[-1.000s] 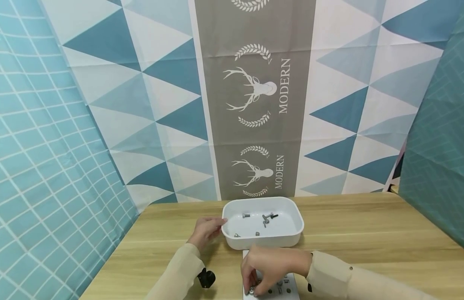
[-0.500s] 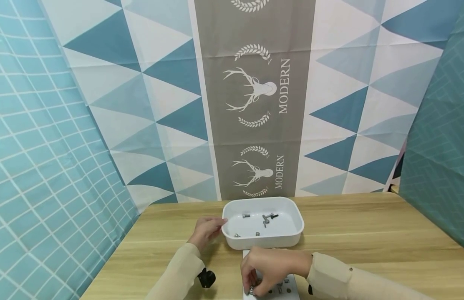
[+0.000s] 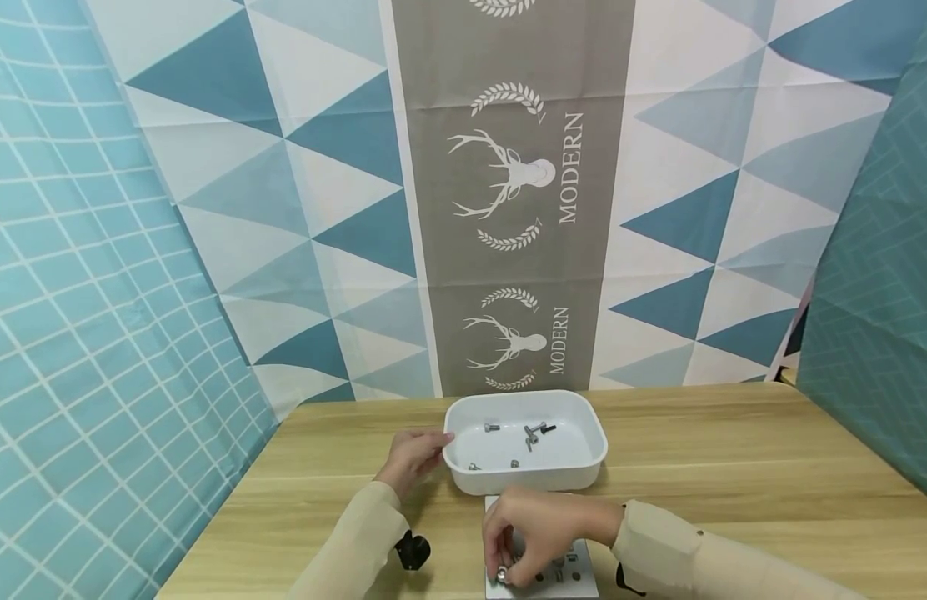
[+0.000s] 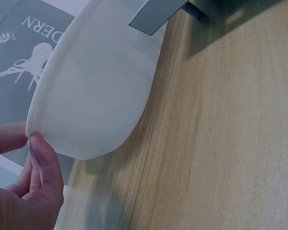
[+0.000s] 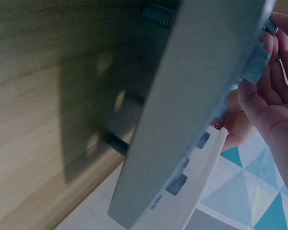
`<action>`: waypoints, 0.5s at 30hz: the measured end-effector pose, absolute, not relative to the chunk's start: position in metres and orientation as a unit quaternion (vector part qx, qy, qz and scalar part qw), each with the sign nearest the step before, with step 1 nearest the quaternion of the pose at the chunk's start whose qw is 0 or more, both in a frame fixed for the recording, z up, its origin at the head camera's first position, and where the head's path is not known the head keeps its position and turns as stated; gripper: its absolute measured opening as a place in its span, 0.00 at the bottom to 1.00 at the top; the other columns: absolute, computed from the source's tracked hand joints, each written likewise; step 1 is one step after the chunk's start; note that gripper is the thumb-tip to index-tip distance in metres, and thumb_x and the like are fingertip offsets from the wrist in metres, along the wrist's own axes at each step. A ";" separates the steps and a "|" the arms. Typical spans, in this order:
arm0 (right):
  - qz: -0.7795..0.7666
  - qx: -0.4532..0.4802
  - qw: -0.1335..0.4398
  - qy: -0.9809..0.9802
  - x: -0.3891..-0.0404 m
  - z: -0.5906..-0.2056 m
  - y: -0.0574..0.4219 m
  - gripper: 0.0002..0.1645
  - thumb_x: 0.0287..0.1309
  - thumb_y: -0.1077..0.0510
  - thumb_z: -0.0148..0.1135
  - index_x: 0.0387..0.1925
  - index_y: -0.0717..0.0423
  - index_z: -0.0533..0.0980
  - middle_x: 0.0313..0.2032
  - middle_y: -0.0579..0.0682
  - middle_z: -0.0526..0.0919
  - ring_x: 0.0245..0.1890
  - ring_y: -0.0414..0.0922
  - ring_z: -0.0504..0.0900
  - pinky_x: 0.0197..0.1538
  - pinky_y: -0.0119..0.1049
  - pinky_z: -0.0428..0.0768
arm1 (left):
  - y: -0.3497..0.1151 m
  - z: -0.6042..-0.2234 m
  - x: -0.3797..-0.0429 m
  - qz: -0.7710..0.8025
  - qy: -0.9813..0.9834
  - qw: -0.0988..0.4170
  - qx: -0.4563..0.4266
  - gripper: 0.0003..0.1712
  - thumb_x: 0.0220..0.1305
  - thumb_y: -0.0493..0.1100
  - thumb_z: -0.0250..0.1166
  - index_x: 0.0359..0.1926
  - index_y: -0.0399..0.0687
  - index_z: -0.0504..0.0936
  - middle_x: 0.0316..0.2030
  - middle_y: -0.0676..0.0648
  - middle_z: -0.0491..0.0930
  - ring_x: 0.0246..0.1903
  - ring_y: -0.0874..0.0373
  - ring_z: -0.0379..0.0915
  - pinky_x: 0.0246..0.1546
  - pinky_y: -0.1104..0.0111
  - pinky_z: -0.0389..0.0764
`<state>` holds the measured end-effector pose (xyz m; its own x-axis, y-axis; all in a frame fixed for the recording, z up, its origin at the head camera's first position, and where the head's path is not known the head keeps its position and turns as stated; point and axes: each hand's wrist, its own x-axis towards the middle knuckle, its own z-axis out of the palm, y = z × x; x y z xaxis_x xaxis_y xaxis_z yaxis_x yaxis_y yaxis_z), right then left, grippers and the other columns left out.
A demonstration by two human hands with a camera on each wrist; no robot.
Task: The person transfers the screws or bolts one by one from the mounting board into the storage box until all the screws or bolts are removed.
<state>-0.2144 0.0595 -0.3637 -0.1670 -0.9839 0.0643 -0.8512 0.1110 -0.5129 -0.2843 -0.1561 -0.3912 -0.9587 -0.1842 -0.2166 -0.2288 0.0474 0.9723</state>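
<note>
My left hand (image 3: 413, 457) pinches the left rim of a white plastic tray (image 3: 525, 481) between thumb and fingers; the left wrist view shows this grip close up. Several small bolts (image 3: 533, 432) lie in the tray. In front of it, my right hand (image 3: 529, 527) is over a light grey metal plate (image 3: 542, 591) with holes and fittings. Its thumb and fingertips pinch a small silver bolt (image 3: 502, 574) at the plate's near left part. From the side, in the right wrist view, threaded shanks (image 5: 117, 143) stick out below the plate, and bolt heads (image 5: 176, 184) stand on top.
Wooden table (image 3: 734, 467) spreads to both sides of the tray and plate. A black wrist camera (image 3: 413, 552) sits by the left sleeve. Patterned cloth (image 3: 508, 250) hangs behind the table, with blue cloth (image 3: 96, 333) at the left and teal cloth at the right.
The head view has shifted slightly. The bolt's head has turned a little between the right fingertips, while the right hand stays over the same spot. My left hand keeps its grip on the tray.
</note>
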 end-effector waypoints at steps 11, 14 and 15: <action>-0.241 -0.624 0.144 0.729 -0.215 -0.361 0.060 0.08 0.49 0.68 0.67 0.32 0.55 0.84 0.29 0.49 0.87 0.29 0.21 0.72 0.36 0.19 0.82 | -0.157 -0.390 -0.285 0.670 0.727 0.013 -0.147 0.20 0.57 0.36 0.70 0.47 0.26 0.81 0.32 0.43 0.83 0.27 0.63 0.76 0.30 0.76 0.81; -0.253 -0.624 0.149 0.725 -0.216 -0.361 0.061 0.08 0.49 0.69 0.67 0.32 0.56 0.84 0.30 0.50 0.87 0.29 0.22 0.73 0.36 0.21 0.83 | -0.157 -0.391 -0.286 0.669 0.728 0.015 -0.150 0.19 0.57 0.36 0.70 0.47 0.26 0.81 0.31 0.45 0.82 0.27 0.63 0.75 0.30 0.77 0.81; -0.258 -0.624 0.150 0.722 -0.216 -0.361 0.061 0.08 0.49 0.69 0.66 0.32 0.57 0.84 0.30 0.50 0.87 0.29 0.22 0.73 0.36 0.21 0.83 | -0.157 -0.391 -0.286 0.669 0.728 0.016 -0.151 0.19 0.57 0.36 0.70 0.47 0.26 0.81 0.31 0.45 0.82 0.27 0.63 0.75 0.30 0.77 0.80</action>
<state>-0.2163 0.0611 -0.3608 -0.1760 -0.9788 0.1051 -0.8241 0.0881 -0.5596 -0.2857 -0.1572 -0.3914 -0.9537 -0.1990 -0.2254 -0.2413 0.0591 0.9686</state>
